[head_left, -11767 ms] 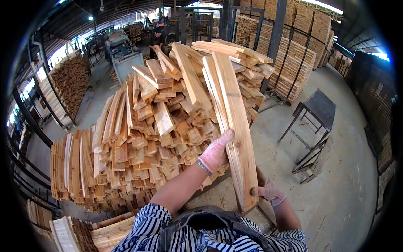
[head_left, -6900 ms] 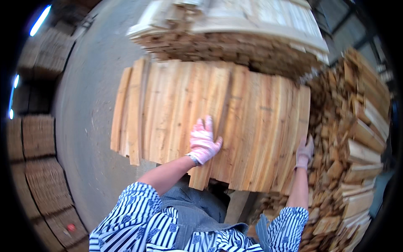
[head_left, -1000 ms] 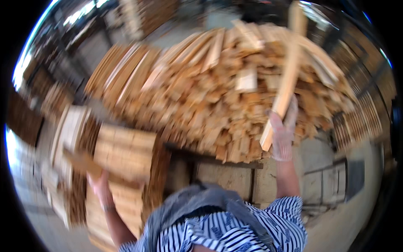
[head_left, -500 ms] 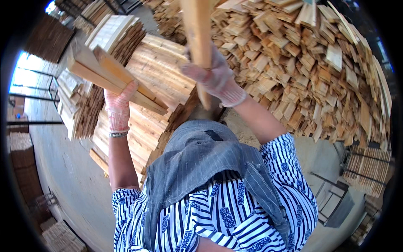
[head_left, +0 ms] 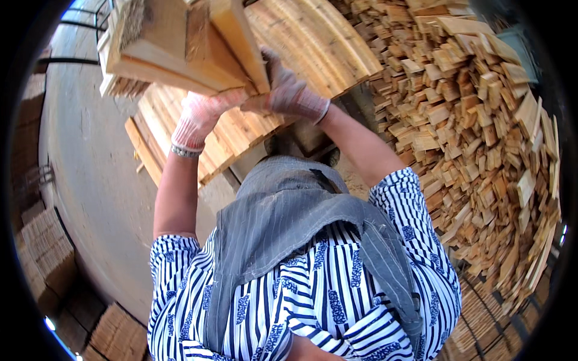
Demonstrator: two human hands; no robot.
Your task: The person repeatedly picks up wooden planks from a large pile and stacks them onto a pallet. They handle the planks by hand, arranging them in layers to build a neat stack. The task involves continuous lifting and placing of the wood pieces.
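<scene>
My left hand (head_left: 206, 113), in a pale pink-and-white knitted glove, is closed round the near ends of wooden boards (head_left: 165, 51) held up in front of me. Against their right side leans another narrow board (head_left: 236, 36). My right hand (head_left: 288, 90), in a dirtier glove, grips this board close beside my left hand; its fingertips are partly hidden behind the wood. The boards' far ends run up to the top edge of the view. Beneath both hands lies a broad stack of planks (head_left: 313, 42) set side by side.
A large heap of short wood offcuts (head_left: 457, 126) fills the right side. Bundled wood stacks (head_left: 48, 240) stand on the left, beyond a strip of concrete floor (head_left: 90, 180). One loose plank (head_left: 143, 150) sticks out along the plank stack's left edge.
My hands have come together from wide apart, bringing the board in my right hand against those in my left. My view has turned, so the offcut heap sits further right.
</scene>
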